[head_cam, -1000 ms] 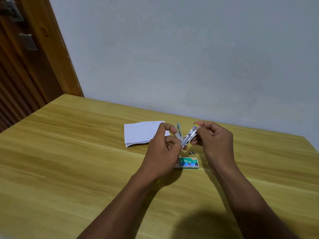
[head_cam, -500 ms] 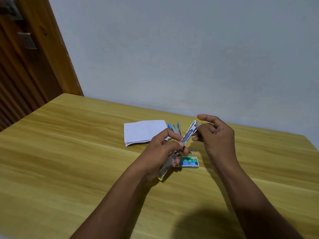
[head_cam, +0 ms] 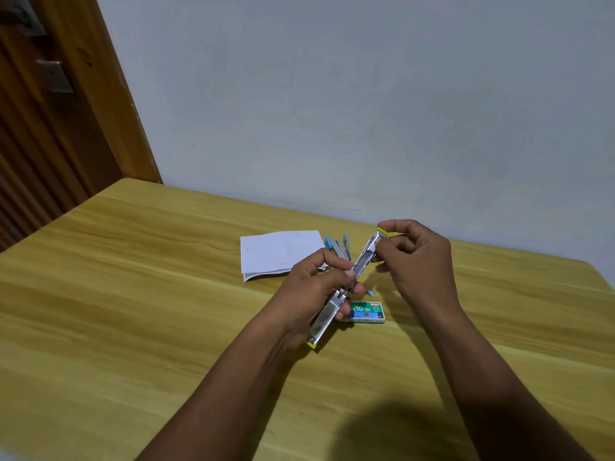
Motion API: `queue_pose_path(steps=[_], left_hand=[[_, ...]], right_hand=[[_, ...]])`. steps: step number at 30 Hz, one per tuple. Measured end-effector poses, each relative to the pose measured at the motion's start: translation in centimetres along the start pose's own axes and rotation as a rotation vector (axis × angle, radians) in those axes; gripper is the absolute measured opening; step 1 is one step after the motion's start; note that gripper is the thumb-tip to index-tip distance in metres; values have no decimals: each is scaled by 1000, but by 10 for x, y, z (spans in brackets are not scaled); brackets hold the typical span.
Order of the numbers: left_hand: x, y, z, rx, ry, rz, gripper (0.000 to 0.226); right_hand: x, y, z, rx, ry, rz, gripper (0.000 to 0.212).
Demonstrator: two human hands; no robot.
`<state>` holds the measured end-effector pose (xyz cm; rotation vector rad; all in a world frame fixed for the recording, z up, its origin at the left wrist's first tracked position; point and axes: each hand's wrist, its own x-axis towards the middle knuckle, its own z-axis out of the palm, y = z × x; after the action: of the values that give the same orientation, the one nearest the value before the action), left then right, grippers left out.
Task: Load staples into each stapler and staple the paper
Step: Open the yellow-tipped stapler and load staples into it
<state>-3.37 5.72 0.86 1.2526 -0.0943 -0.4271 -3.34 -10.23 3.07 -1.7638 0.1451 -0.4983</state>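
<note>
Both bare forearms reach from the near edge toward the middle of the scene. The left hand (head_cam: 312,291) is curled, thumb on top and fingers wrapped beneath, gripping. The right hand (head_cam: 416,261), farther and to the right, is raised with wrist bent, forefinger and thumb pinched together.

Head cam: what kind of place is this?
Likely a plain room in a home or small office, not a lab: a wooden table pushed against a bare painted wall, with a wooden door at the left. On the table, only stationery.
</note>
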Motion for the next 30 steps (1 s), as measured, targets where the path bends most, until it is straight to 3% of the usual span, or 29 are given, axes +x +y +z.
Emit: queue_pose_path(steps=[12, 16, 18, 21, 25, 30], left_hand=[[-1, 1, -1, -19, 44, 3, 11], [-1, 2, -1, -7, 129, 80, 8], [0, 1, 0, 41, 192, 156, 9], [3, -3, 2, 124, 268, 301, 12], [4, -11, 3, 391, 321, 537, 13], [1, -11, 4, 765, 280, 930, 13]], right_hand=[[-2, 2, 0, 109, -101, 73, 37], [-7, 4, 3, 373, -22, 257, 21], [-8, 5, 7, 680, 18, 510, 15], [-10, 6, 14, 980, 15, 805, 28], [-16, 3, 28, 1152, -9, 920, 40], [-14, 2, 32, 1281, -20, 979, 37]])
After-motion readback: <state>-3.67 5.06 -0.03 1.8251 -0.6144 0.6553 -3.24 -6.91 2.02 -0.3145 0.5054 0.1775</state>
